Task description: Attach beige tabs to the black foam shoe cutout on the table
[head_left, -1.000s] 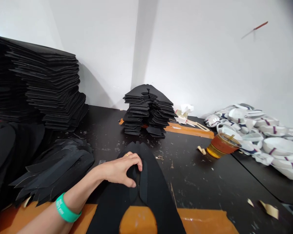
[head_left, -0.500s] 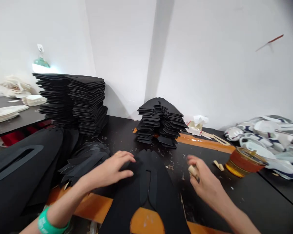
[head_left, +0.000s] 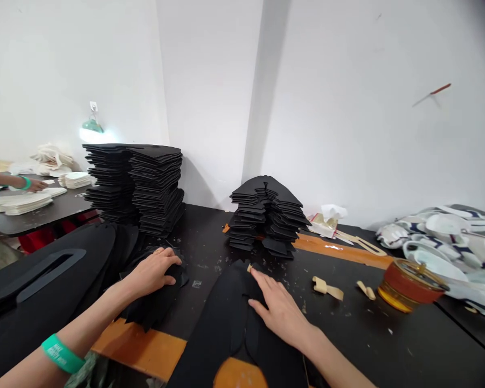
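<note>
A large black cut piece (head_left: 230, 323) with a curved notch lies on the dark table (head_left: 347, 334) in front of me. My right hand (head_left: 277, 310) rests flat on its upper part, fingers stretched out, a small tan scrap at the fingertips. My left hand (head_left: 153, 272) lies on a loose pile of small black pointed pieces (head_left: 157, 299) to the left, fingers spread over the top piece. A green wristband (head_left: 60, 353) is on my left forearm.
Two tall stacks of black pieces (head_left: 135, 180) and a smaller stack (head_left: 267, 215) stand by the white wall. An amber cup with a red lid (head_left: 408, 285) and white shoe parts (head_left: 448, 237) lie right. Tan scraps (head_left: 327, 288) litter the table. Another person's hand (head_left: 32, 185) works at the far-left table.
My left hand moved from the large black piece leftward onto the pile of small pieces. My right hand came in from the right and settled flat on the large piece. The view shifted left.
</note>
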Demonstrator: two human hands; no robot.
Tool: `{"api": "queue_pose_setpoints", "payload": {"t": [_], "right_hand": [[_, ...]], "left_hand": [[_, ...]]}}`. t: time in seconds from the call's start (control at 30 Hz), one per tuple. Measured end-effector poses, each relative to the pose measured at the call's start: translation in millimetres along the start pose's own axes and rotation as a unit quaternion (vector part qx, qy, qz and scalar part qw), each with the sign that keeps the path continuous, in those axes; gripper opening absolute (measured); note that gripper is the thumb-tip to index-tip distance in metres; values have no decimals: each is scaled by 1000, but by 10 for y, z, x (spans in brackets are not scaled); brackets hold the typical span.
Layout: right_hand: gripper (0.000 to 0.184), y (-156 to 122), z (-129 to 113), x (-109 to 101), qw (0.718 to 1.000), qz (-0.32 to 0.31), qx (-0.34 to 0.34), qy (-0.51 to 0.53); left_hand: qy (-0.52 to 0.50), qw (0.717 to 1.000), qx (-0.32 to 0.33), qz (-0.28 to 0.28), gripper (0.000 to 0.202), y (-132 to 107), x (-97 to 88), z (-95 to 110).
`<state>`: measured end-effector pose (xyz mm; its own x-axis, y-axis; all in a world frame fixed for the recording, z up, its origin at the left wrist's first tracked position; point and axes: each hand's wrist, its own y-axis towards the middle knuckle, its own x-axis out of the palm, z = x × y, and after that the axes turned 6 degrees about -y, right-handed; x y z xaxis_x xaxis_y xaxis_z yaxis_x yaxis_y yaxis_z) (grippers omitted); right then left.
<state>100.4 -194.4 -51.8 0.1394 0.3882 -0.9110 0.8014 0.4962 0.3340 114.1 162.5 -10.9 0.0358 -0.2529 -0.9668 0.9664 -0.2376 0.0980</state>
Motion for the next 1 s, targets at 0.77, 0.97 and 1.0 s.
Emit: {"api": "queue_pose_setpoints", "payload": {"t": [0.77, 0.97, 1.0], "right_hand": [[48, 429, -46, -294, 837, 92, 31, 538], [46, 1020, 5, -558, 952, 146, -76, 258], [44, 1155, 133, -669, 965, 201, -67, 153]], "left_hand": [[-595, 799, -54, 58, 40, -25, 135, 1006], [-636, 757, -119, 88, 58, -448, -614, 938], [-615, 768, -135, 119, 55, -562, -781, 822]]}}
